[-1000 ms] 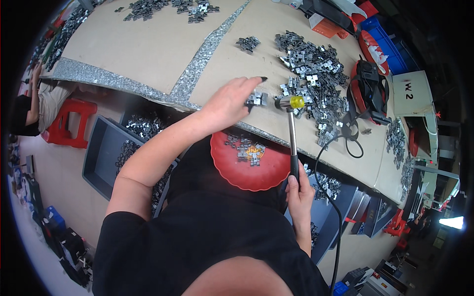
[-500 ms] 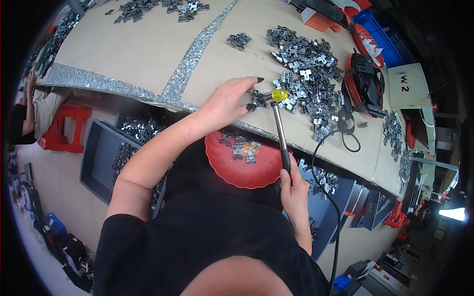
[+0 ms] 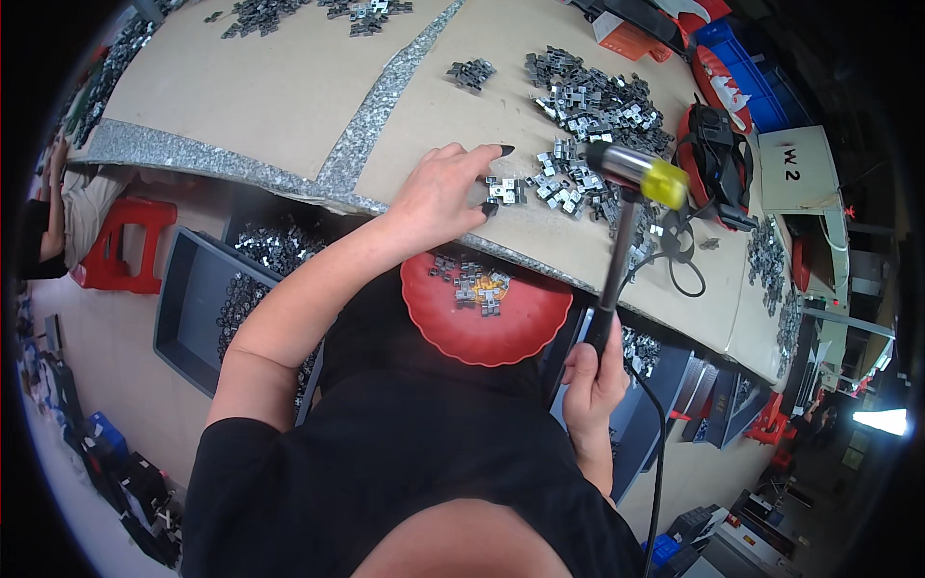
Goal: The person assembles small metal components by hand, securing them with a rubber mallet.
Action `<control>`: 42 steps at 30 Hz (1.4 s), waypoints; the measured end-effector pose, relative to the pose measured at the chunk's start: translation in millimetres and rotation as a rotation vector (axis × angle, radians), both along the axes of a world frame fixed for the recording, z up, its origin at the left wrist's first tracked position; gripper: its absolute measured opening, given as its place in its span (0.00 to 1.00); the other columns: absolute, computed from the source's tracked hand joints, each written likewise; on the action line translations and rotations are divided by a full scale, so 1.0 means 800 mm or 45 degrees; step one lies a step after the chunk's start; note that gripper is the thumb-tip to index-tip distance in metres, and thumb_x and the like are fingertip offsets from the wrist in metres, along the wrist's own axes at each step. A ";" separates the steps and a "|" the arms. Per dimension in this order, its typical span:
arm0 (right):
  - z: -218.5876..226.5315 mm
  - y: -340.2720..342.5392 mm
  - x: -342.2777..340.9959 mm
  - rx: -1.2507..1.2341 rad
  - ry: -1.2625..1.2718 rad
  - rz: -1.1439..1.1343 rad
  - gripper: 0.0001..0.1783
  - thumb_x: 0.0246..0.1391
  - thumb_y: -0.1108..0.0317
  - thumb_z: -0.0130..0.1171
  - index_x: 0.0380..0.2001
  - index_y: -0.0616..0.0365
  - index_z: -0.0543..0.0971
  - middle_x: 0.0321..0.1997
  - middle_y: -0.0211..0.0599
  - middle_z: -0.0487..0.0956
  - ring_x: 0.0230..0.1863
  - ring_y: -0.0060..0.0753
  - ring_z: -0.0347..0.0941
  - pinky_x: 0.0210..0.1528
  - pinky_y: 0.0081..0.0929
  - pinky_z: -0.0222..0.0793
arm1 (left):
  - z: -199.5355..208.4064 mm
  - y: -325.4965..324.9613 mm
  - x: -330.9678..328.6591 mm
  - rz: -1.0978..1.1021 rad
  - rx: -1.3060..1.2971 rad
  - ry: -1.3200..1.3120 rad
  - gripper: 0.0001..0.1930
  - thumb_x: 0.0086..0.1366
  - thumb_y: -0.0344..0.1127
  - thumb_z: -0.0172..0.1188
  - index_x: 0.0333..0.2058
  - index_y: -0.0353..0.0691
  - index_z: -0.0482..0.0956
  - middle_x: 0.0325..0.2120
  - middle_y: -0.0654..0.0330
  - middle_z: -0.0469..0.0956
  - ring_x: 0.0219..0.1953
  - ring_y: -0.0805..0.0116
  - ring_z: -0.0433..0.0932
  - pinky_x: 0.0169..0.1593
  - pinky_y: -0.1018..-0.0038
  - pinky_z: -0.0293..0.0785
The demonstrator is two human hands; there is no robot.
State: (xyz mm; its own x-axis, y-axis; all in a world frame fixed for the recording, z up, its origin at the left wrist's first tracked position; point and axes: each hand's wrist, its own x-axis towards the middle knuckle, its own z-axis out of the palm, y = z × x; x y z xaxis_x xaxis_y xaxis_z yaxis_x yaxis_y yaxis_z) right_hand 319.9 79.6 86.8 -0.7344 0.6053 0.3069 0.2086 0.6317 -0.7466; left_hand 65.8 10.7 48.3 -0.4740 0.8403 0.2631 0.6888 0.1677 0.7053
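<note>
My right hand (image 3: 594, 383) is wrapped round the black grip of a hammer (image 3: 618, 252) with a metal shaft. Its head, with a yellow face and a dark face, is raised over the pile's near side. My left hand (image 3: 441, 196) rests at the table's near edge, thumb and forefinger spread, with black covers on both tips. Between them lies a small metal clip-like part (image 3: 507, 191); the thumb tip is close by its corner, and I cannot tell if it touches. A big pile of similar metal parts (image 3: 602, 101) lies beyond.
Below the table edge, a red scalloped dish (image 3: 501, 339) on my lap holds several parts. Grey bins (image 3: 188, 318) flank me. A black cable (image 3: 659, 453) runs down on the right, near a red-and-black device (image 3: 713, 159). Someone sits far left beside a red stool (image 3: 130, 243).
The hammer has lifted up and to the right, away from the part, and my right hand has moved right with it. My left hand has hardly moved.
</note>
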 end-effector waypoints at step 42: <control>-0.010 -0.002 0.003 -0.279 -0.588 -0.034 0.21 0.55 0.67 0.47 0.53 0.59 0.65 0.38 0.55 0.75 0.36 0.52 0.74 0.36 0.34 0.69 | 0.001 0.004 0.006 0.057 0.179 0.245 0.25 0.40 0.18 0.54 0.42 0.35 0.66 0.30 0.53 0.74 0.38 0.55 0.72 0.43 0.66 0.69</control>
State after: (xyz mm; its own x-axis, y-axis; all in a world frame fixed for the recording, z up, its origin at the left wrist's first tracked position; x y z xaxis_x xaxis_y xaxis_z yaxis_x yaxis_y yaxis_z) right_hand 322.1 78.1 78.6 -0.7471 0.6392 -0.1821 0.5617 0.4609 -0.6870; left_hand 70.5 13.7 49.0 -0.4397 0.7682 0.4653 0.8070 0.1105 0.5801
